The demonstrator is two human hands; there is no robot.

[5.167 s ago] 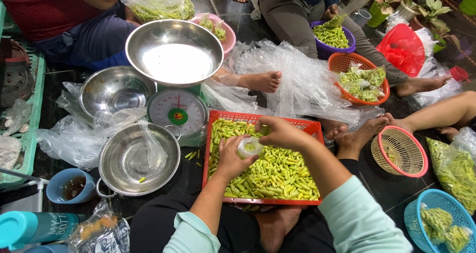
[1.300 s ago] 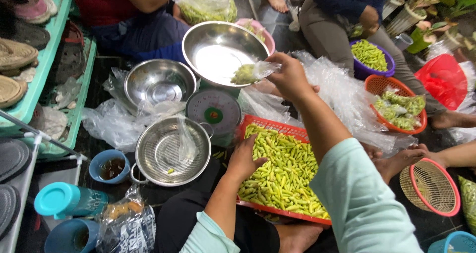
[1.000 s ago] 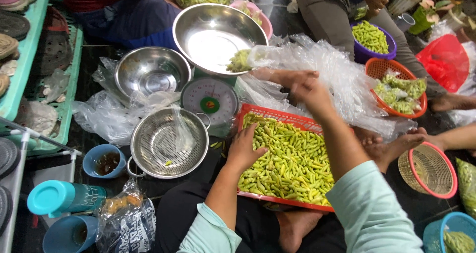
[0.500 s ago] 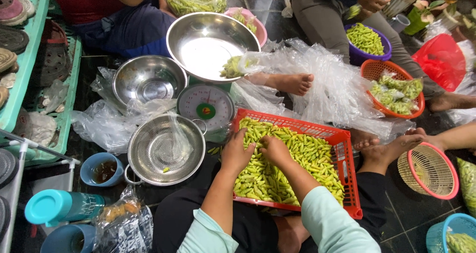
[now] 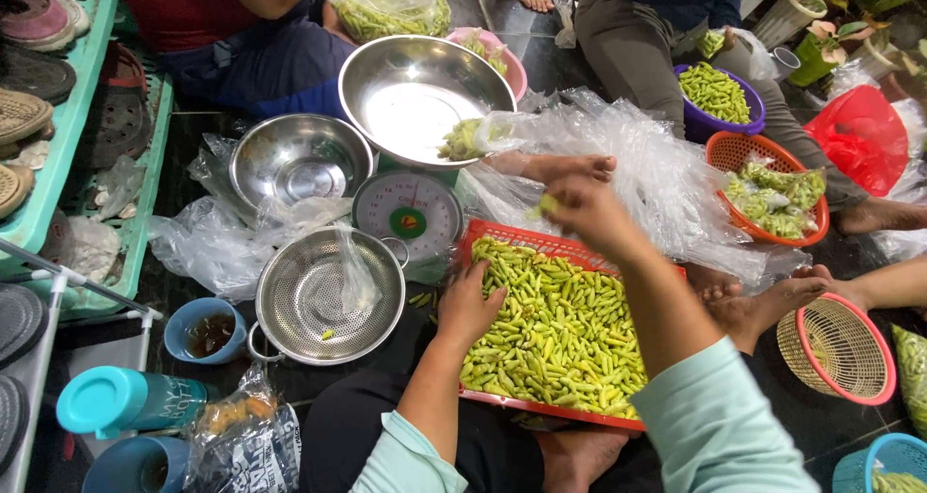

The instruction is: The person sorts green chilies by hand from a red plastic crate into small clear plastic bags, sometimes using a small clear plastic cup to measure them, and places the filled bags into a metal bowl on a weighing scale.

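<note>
Sorting green pods from the red tray

Left hand (image 5: 470, 305) lies flat, grip apart, on the pods (image 5: 560, 329) in the red tray (image 5: 541, 411); right hand (image 5: 589, 213), above the tray's far edge, pinches one pod.

tray (image 5: 502, 237): red | pods (image 5: 560, 329): yellow-green | scale dial (image 5: 407, 214): white, green centre
</note>
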